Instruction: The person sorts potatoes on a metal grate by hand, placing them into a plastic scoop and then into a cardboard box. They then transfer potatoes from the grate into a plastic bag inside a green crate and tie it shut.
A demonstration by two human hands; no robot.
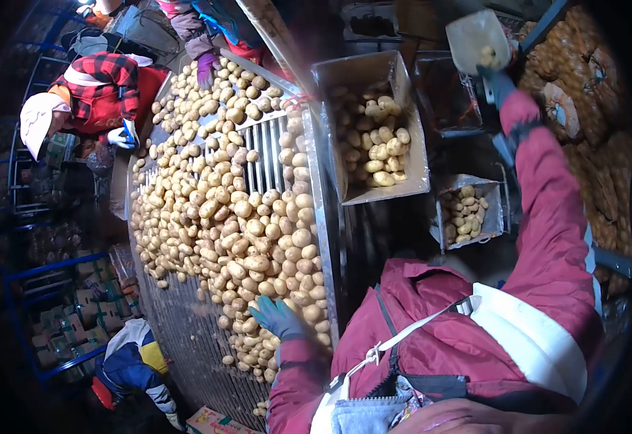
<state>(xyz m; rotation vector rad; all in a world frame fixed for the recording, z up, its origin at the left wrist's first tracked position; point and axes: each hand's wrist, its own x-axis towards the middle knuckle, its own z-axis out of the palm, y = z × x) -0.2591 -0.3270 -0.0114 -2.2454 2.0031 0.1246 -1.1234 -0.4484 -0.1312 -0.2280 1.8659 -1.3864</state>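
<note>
My left hand (276, 317), in a teal glove, rests on the potatoes (218, 202) heaped over the slatted sorting table. Its fingers are stretched and somewhat spread, and I see no potato gripped in it. Far out to the right, my right hand (499, 85) is closed around the handle of a whitish scoop (468, 40). A few pale potatoes seem to lie in the scoop, though the light there is dim. The fingers of that hand are partly hidden. The scoop is held above and beyond the cardboard box (419, 163) of potatoes.
A smaller lined crate (500, 206) holds potatoes. Net sacks (605, 170) of potatoes stand along the right. A metal rail (323, 239) edges the table. Across it are a co-worker in red plaid (106, 79), another's purple glove (206, 69), and a person in a blue jacket (131, 362).
</note>
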